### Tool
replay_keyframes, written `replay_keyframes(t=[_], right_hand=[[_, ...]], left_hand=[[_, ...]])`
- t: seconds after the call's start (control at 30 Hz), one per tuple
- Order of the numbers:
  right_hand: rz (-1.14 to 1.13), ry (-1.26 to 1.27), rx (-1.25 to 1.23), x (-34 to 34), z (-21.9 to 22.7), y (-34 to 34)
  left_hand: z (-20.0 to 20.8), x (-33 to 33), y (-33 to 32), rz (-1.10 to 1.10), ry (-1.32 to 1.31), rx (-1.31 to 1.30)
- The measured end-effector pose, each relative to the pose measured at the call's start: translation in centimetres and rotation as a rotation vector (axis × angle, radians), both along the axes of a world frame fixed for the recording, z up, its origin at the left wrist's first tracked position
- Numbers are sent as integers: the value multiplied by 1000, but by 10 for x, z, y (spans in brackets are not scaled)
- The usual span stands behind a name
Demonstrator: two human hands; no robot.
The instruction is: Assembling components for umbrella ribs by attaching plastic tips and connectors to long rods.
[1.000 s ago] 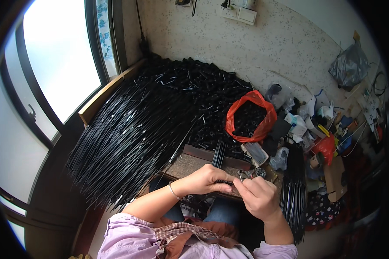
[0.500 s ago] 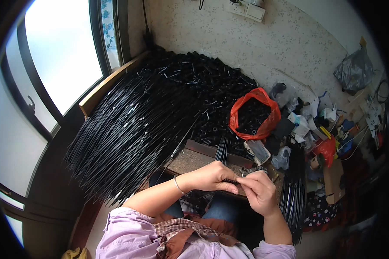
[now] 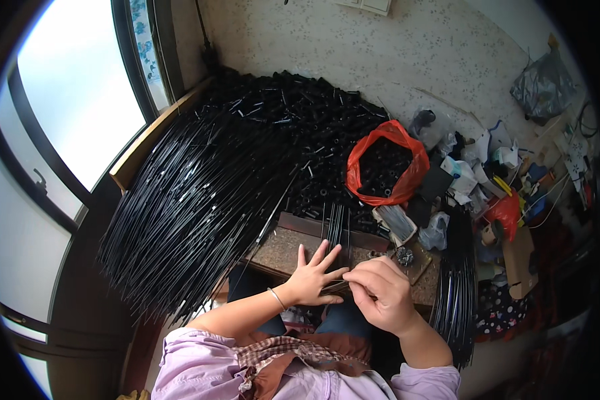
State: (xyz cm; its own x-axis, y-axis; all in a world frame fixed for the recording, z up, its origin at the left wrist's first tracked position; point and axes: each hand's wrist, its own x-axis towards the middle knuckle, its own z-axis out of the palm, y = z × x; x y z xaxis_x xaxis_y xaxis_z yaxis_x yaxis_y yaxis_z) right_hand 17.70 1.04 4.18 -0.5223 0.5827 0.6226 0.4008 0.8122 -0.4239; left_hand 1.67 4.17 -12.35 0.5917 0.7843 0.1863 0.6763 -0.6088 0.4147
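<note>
My left hand (image 3: 313,275) lies with its fingers spread over the near ends of a small bundle of thin black rods (image 3: 337,223) at the front of the brown worktop (image 3: 281,248). Just to its right, my right hand (image 3: 382,290) is closed in a pinch, fingertips close to the left index finger. Whatever is between those fingertips is too small to make out. The rods reach away from me across a low dark strip (image 3: 300,224) standing on the worktop.
A big fan of long black rods (image 3: 187,200) fills the left side. Behind lies a heap of short black tubes (image 3: 300,107), with an open red plastic bag (image 3: 417,177) of them. A clear box (image 3: 395,223), more rods (image 3: 455,300) and clutter (image 3: 493,180) are at right.
My left hand has gone from a closed grip to spread fingers over the rods. The right hand stays pinched and has shifted slightly left and down. The small rod bundle has fanned wider.
</note>
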Motion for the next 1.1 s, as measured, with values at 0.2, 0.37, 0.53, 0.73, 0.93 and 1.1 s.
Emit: replay_keyframes(t=[0.2,0.37,0.53,0.73,0.93,1.1], right_hand=[[43,-28,-7,-6,-2,0],[-29,30,29,-2,-1,3],[-71,33,54,6,-6,-3],[118,-107,-75,-6,-4,-46],[198,-41,-220,-5,1,-40],[282,-67,-138,-20,-8,-44]], left_hand=[[-5,11,18,-230,24,178],[-24,4,28,-378,3,309],[12,-15,21,-92,202,203],[-10,-16,19,-132,233,289],[2,-22,17,-41,159,178],[9,-16,20,-191,277,233]])
